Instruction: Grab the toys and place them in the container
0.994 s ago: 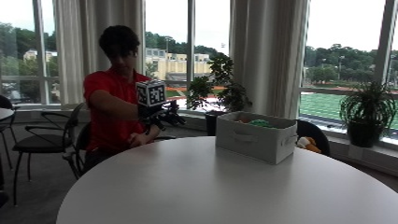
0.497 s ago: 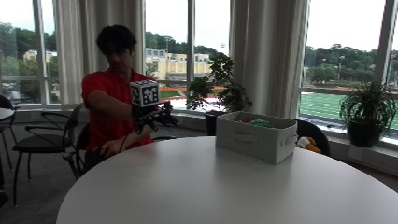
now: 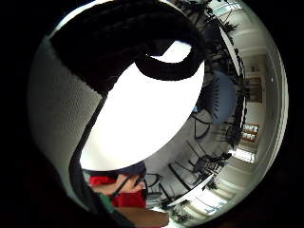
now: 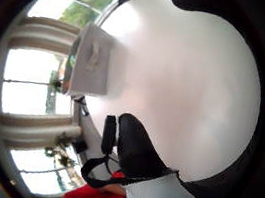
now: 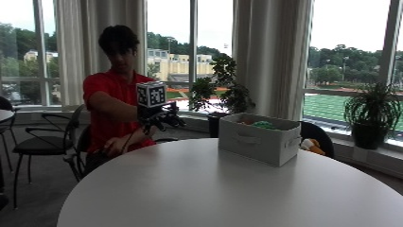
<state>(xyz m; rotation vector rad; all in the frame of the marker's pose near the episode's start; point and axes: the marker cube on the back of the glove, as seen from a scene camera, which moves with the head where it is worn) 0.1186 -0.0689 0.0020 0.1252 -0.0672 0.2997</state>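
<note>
A grey fabric container (image 5: 257, 141) stands on the round white table (image 5: 207, 189), toward its far right. A green toy (image 5: 265, 125) shows above the container's rim. My gloved right hand (image 5: 161, 118) is raised above the table's far left edge, well left of the container, with its fingers spread and nothing in them. In the thumb side palm view the container (image 4: 92, 62) stands on the bare tabletop (image 4: 190, 88), far from the palm. The little finger side palm view shows only the tabletop (image 3: 147, 123) and the glove (image 3: 123, 42).
An orange and white plush toy (image 5: 310, 145) lies off the table, on a dark chair behind the container. The person's bare left hand (image 5: 116, 144) hangs low at the table's edge. Potted plants (image 5: 222, 92) line the window sill, and black chairs (image 5: 44, 142) stand at the left.
The bare left hand has dropped down and away from the table edge. The gloved hand has stayed raised in nearly the same place.
</note>
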